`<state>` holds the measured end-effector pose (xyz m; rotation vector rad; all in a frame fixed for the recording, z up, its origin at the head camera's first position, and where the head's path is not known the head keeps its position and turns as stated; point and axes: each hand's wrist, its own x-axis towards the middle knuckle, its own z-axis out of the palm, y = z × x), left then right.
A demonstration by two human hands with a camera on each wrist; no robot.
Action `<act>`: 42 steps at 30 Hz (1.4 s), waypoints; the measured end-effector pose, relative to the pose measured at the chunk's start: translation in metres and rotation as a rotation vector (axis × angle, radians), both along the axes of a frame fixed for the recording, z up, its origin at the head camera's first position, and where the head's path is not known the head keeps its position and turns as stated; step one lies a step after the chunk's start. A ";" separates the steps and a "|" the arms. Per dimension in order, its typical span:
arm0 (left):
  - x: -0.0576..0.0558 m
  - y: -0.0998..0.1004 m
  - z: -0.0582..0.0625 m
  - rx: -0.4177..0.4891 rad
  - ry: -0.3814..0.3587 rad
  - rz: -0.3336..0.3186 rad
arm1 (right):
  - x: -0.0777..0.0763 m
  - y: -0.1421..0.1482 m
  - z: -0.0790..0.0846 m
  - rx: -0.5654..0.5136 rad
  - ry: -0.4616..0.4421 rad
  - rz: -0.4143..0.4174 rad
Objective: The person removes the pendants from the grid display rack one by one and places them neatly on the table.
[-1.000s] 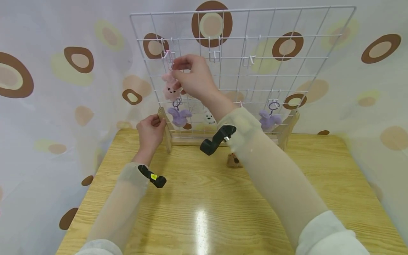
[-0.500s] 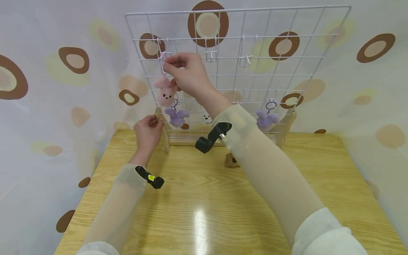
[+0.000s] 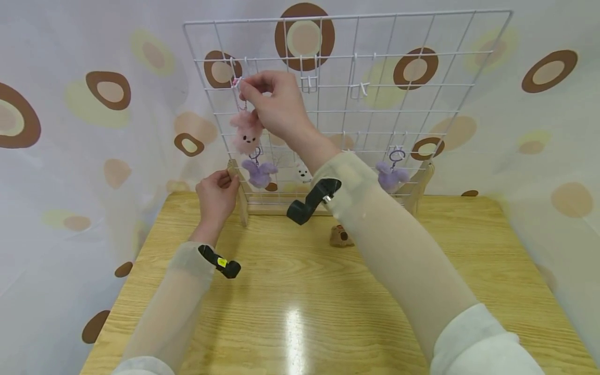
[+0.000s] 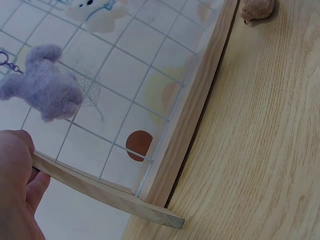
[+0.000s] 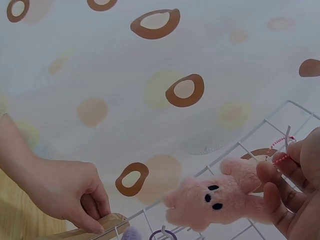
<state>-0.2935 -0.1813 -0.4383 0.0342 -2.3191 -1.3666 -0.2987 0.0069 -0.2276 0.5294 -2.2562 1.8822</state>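
Note:
My right hand (image 3: 278, 101) pinches the pink beaded chain (image 5: 280, 150) of a pink plush rabbit keychain (image 3: 247, 136) at the grid's upper left. The chain's loop is at a white hook (image 5: 288, 134); whether it is fully round the hook is hard to tell. Below the hand dangles the plush, its face turned outward. My left hand (image 3: 216, 195) grips the top of the wooden stand's left post (image 4: 107, 192). Just beside that post hangs a purple plush keychain (image 3: 259, 173) by its ring, close under the pink one.
The white wire grid (image 3: 375, 110) carries bare hooks (image 3: 309, 83) in its upper part. Lower down hang a white plush (image 3: 302, 172) and another purple plush (image 3: 391, 176). A brown plush (image 3: 340, 236) lies on the wooden table (image 3: 262, 291) before the stand.
My right hand has shifted left and slightly up, bringing the chain to the hook. The pink plush dropped lower below the fingers, then rose a little. My left hand keeps its grip on the post.

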 end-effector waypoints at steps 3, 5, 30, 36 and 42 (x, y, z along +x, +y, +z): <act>0.000 0.000 0.000 0.003 0.004 0.001 | 0.002 0.000 0.002 0.015 0.013 -0.005; 0.000 0.000 0.000 0.006 0.008 0.003 | 0.004 0.000 0.004 0.023 0.015 -0.001; -0.005 0.001 0.002 0.031 0.003 0.014 | 0.025 0.018 -0.003 -0.003 0.064 0.040; -0.004 0.000 0.002 0.026 0.008 0.007 | 0.027 0.032 -0.010 0.010 0.070 0.016; -0.004 0.000 0.003 0.038 -0.010 0.006 | 0.031 0.046 -0.016 0.006 0.069 0.002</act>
